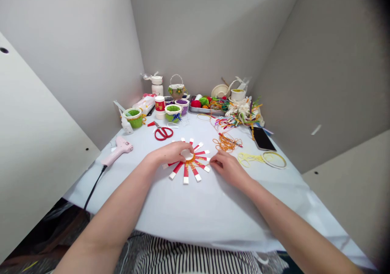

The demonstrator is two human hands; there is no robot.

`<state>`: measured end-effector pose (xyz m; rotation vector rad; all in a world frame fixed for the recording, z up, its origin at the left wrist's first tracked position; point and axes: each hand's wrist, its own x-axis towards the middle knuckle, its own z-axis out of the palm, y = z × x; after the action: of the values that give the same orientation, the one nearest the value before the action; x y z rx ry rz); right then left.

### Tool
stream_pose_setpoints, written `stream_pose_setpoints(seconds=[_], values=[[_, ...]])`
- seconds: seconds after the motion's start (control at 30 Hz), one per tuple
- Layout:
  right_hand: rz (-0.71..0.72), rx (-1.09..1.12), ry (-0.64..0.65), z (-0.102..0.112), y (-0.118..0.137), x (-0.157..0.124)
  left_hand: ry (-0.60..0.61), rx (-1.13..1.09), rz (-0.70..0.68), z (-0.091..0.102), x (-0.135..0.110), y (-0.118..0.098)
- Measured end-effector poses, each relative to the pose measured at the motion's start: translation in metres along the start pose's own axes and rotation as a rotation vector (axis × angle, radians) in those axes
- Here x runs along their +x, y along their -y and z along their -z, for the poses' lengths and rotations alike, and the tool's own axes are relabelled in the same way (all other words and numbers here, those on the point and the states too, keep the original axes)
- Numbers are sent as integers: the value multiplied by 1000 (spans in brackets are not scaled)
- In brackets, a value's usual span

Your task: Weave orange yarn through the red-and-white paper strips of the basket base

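A paper cup cut into red strips with white ends (pixel 186 174) lies spread flat like a sun on the table, with orange yarn wound round its white base. My left hand (pixel 174 152) grips the cup at its middle, fingers closed over the base's rim. To the right of the strips, my right hand (pixel 228 165) is closed in a pinch on a thin strand that looks like the orange yarn. A loose tangle of orange yarn (pixel 226 143) lies just beyond my right hand, with a pen-like stick across it.
Red-handled scissors (pixel 163 133) and a pink glue gun (pixel 117 151) lie left. Green woven baskets (pixel 134 118), a tray (pixel 209 110) of yarn balls and a yarn heap (pixel 243 111) line the back. A phone (pixel 262 138) and yellow yarn with a hoop (pixel 274 159) are right.
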<state>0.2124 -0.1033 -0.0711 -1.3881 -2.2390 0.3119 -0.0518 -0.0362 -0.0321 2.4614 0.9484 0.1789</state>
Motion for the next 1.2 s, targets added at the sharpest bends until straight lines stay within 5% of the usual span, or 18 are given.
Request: stream_pose_setpoints(seconds=[0.13,0.27,0.73,1.2], values=[[-77,39,43,-3,-4,39,9,-8,-6,-1,1,2],[-130,-7,-47,-18,-7,56,14,12,7,0,0,0],[-34,69,-152,-30,-15,47,-148,11,1,-12,5,-11],[30,126,-142,-12,-13,30,-43,64,31,-4,1,-3]])
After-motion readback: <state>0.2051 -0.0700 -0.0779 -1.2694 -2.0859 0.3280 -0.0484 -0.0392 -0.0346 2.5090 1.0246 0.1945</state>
